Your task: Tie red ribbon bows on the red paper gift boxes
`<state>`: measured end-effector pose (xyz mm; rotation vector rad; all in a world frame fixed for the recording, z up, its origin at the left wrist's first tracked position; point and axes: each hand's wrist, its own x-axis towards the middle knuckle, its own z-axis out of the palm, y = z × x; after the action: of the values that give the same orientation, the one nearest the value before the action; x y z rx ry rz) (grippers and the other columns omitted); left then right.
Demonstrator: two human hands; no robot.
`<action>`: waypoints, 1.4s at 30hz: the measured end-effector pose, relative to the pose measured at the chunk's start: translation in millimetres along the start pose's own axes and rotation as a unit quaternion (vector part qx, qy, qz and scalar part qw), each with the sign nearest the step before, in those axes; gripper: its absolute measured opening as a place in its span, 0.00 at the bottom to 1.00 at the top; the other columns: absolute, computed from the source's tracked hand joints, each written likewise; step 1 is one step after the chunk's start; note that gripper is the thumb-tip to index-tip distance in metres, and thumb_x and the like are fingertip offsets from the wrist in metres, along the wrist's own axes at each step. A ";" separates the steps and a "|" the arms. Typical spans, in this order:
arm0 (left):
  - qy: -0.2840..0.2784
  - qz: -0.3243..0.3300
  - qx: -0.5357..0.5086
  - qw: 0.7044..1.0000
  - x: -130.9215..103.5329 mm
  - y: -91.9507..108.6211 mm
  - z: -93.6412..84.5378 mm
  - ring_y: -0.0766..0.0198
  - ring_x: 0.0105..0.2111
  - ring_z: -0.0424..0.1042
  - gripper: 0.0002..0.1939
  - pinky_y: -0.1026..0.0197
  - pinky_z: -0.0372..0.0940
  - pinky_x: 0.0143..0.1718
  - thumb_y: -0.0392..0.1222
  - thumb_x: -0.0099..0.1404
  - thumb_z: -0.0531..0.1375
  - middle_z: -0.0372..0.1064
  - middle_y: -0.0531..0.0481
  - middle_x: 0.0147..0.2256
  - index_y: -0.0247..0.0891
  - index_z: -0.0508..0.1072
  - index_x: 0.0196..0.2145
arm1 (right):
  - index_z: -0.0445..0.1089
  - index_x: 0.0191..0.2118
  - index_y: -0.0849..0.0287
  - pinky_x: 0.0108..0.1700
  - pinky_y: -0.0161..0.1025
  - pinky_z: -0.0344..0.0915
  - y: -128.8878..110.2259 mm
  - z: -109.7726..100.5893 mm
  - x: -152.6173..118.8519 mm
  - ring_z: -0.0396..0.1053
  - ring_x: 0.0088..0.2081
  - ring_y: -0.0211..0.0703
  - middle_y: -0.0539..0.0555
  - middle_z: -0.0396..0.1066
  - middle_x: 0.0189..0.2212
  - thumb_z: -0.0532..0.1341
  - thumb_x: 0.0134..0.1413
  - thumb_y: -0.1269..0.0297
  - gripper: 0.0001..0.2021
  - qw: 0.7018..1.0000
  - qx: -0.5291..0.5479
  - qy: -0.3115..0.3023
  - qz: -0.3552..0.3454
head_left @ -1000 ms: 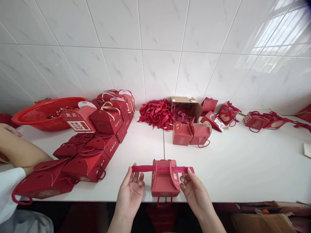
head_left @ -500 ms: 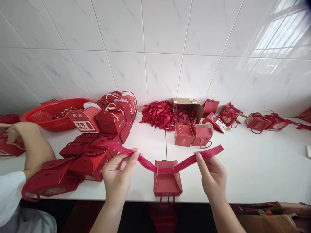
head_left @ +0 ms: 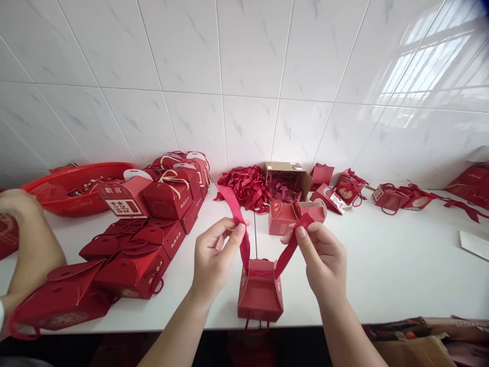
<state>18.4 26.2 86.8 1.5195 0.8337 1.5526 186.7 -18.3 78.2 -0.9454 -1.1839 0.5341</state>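
A small red gift box (head_left: 260, 295) with a cord loop hanging at its front stands at the table's near edge. Across its top runs a red ribbon (head_left: 234, 206), whose two ends rise on either side. My left hand (head_left: 217, 252) pinches one end between thumb and fingers, above the box's left side. On the right, my right hand (head_left: 321, 252) pinches the other end the same way. Both hands are raised clear of the box. Just behind my right hand lie more red boxes (head_left: 278, 219).
Red gift boxes (head_left: 133, 270) are stacked on the left, beside a red plastic basin (head_left: 76, 188). Against the wall lie a ribbon heap (head_left: 246, 188) and a cardboard carton (head_left: 305, 178) of ribbons. Another person's arm (head_left: 34, 239) reaches in at far left. A cardboard box (head_left: 412, 351) sits lower right.
Both hands have come closer together and lifted the ribbon ends, so the ribbon now stands steeply in a V above the box. The view has shifted slightly; the other person's arm is further left.
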 end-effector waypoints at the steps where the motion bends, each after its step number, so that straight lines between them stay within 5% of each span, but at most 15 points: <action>1: -0.003 -0.001 -0.006 1.000 0.6 1.1 1.6 0.62 0.33 0.71 0.09 0.64 0.66 0.37 0.44 0.62 0.62 0.73 0.49 0.28 0.38 0.79 0.36 | 0.69 0.31 0.58 0.34 0.36 0.67 -1.5 0.7 0.6 0.71 0.30 0.40 0.51 0.74 0.27 0.58 0.62 0.61 0.09 1.000 0.002 -0.001 0.006; 13: -0.007 0.013 -0.067 0.998 2.8 9.5 8.9 0.69 0.25 0.61 0.06 0.68 0.60 0.32 0.43 0.64 0.61 0.63 0.55 0.24 0.40 0.76 0.35 | 0.69 0.30 0.57 0.31 0.31 0.60 -3.8 3.3 4.6 0.63 0.29 0.35 0.48 0.65 0.24 0.59 0.61 0.62 0.09 0.999 0.015 0.031 0.003; 21: -0.021 0.007 -0.013 1.000 -0.3 10.1 7.2 0.65 0.31 0.68 0.07 0.66 0.64 0.36 0.43 0.64 0.59 0.69 0.52 0.27 0.39 0.74 0.31 | 0.71 0.31 0.58 0.36 0.34 0.66 -8.4 0.6 4.1 0.68 0.33 0.39 0.50 0.70 0.27 0.60 0.60 0.61 0.08 0.999 0.031 0.035 0.004; 25: -0.007 0.018 -0.024 1.000 -2.1 15.5 6.8 0.63 0.30 0.71 0.03 0.64 0.66 0.35 0.40 0.62 0.62 0.72 0.51 0.27 0.39 0.74 0.33 | 0.71 0.35 0.59 0.28 0.35 0.70 -9.9 4.3 9.2 0.70 0.23 0.37 0.51 0.73 0.26 0.60 0.59 0.60 0.08 0.996 0.063 0.009 0.065; 30: -0.149 0.010 0.055 0.987 -3.9 20.5 3.7 0.60 0.29 0.70 0.04 0.61 0.66 0.35 0.39 0.60 0.62 0.72 0.48 0.26 0.40 0.78 0.30 | 0.74 0.42 0.60 0.14 0.28 0.56 -10.6 9.1 8.0 0.58 0.12 0.28 0.47 0.70 0.20 0.59 0.58 0.64 0.09 0.996 0.028 -0.050 0.069; 37: -0.180 0.024 0.137 0.974 -4.9 13.5 -2.3 0.57 0.32 0.71 0.06 0.59 0.64 0.39 0.37 0.59 0.62 0.75 0.47 0.29 0.42 0.80 0.32 | 0.72 0.47 0.52 0.36 0.37 0.67 -3.7 0.9 -5.6 0.69 0.37 0.42 0.53 0.70 0.34 0.58 0.57 0.71 0.14 0.981 0.008 -0.190 -0.045; 42: -0.244 -0.101 0.066 0.962 -2.3 10.9 -8.4 0.60 0.31 0.70 0.07 0.63 0.64 0.34 0.38 0.62 0.60 0.72 0.48 0.29 0.40 0.78 0.36 | 0.72 0.40 0.55 0.33 0.36 0.65 1.3 -1.5 -5.0 0.67 0.31 0.39 0.52 0.69 0.29 0.56 0.61 0.70 0.07 0.975 -0.037 -0.209 -0.065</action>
<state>8.9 19.7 94.6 1.7529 0.7806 0.9286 186.6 -22.0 74.3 -0.8324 -1.6433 0.6035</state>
